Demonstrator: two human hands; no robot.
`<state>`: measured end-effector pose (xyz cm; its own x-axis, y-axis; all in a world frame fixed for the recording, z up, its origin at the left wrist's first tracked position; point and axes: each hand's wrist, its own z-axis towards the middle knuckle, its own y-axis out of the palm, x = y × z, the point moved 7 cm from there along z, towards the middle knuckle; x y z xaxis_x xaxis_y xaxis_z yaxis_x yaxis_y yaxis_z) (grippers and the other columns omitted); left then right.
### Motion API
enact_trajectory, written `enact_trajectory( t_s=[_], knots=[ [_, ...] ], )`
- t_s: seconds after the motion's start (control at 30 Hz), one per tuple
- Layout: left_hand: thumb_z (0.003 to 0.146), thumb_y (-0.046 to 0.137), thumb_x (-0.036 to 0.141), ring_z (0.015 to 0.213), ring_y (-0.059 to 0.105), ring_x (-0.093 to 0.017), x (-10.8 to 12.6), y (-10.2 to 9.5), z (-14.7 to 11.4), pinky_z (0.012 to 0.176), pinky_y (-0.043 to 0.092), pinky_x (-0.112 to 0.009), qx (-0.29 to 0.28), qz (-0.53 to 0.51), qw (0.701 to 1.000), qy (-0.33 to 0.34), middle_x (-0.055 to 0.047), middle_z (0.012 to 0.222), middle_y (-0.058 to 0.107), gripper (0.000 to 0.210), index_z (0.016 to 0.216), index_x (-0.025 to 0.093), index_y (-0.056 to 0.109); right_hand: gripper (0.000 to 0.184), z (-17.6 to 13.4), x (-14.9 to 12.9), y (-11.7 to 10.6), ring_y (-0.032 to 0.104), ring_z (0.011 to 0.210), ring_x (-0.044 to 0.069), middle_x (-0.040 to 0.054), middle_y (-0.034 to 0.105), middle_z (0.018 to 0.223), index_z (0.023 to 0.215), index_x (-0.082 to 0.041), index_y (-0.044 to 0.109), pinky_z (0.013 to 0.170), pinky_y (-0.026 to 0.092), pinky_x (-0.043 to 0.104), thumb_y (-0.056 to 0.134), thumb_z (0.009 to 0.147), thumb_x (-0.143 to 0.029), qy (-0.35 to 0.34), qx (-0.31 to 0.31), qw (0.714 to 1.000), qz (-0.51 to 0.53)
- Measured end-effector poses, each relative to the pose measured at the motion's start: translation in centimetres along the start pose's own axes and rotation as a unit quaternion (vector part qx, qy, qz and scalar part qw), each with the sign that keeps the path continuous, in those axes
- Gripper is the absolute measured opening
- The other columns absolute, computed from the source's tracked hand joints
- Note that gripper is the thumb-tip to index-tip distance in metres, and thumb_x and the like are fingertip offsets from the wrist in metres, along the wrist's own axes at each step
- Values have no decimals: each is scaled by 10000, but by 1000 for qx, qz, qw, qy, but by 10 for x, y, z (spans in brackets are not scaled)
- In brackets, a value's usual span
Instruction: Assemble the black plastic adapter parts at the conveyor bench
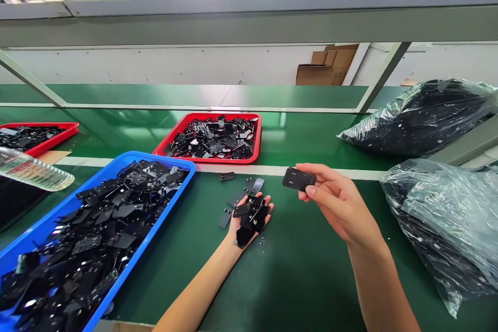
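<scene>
Left hand (249, 218) lay palm-up on green table (303, 270), cupping black parts (251, 215). Right hand (334, 199) pinched one black piece (298, 179) between fingertips, near blue tray (163, 202).

A blue tray (46, 228) heaped with black parts sits at 8 o'clock on the green desk (295, 275). A red tray (254, 137) of black pieces lies at 12 o'clock, another red tray (58, 137) at 10. A clear bottle (33, 171) lies at 9 o'clock. Two plastic bags (439, 218) of black parts rest at 3 o'clock, cardboard boxes (327, 67) at 1
</scene>
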<state>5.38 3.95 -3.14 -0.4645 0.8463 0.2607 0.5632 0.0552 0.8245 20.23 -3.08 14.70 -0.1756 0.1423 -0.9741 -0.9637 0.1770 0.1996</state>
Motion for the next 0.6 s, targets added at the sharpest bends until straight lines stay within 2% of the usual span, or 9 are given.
enact_trajectory(
  t_s=[0.13, 0.23, 0.37, 0.5, 0.6],
  knots=[
    [890, 407, 347, 958, 643, -250, 1, 1, 1, 691, 545, -329, -3, -2, 1000, 1, -76, 1050, 673, 306, 961, 195, 663, 166, 2, 2, 3, 520, 731, 166, 39, 543, 894, 916, -277, 588, 630, 477, 321, 583, 750, -276, 47, -5, 987, 153],
    [891, 408, 343, 944, 645, -248, 2, 0, 2, 693, 544, -329, 1, 1, 1000, 5, -72, 1062, 670, 307, 963, 192, 665, 58, 2, 2, 4, 446, 660, 143, 25, 458, 791, 786, -249, 529, 568, 436, 287, 529, 781, -307, 67, 24, 956, 285],
    [893, 412, 338, 969, 634, -246, 3, 0, 4, 721, 538, -332, -15, 2, 1000, 3, -74, 1083, 663, 306, 976, 187, 666, 273, 1, 5, 9, 358, 579, 116, -14, 336, 676, 688, -215, 435, 552, 403, 276, 440, 832, -447, 86, 42, 896, 434],
    [904, 383, 350, 985, 627, -251, 4, 2, 5, 730, 534, -336, -27, 7, 1000, 7, -82, 1094, 659, 339, 991, 182, 665, 232, 4, 12, 15, 381, 600, 102, -26, 354, 664, 655, -198, 374, 603, 408, 274, 454, 801, -359, 87, 42, 843, 528],
    [904, 382, 349, 970, 635, -252, 4, 1, 6, 715, 538, -335, -13, 13, 1000, 10, -81, 1081, 664, 337, 987, 187, 665, 165, 9, 16, 20, 458, 674, 122, -8, 457, 718, 693, -201, 427, 660, 428, 300, 440, 782, -340, 77, 34, 824, 560]
  ],
)
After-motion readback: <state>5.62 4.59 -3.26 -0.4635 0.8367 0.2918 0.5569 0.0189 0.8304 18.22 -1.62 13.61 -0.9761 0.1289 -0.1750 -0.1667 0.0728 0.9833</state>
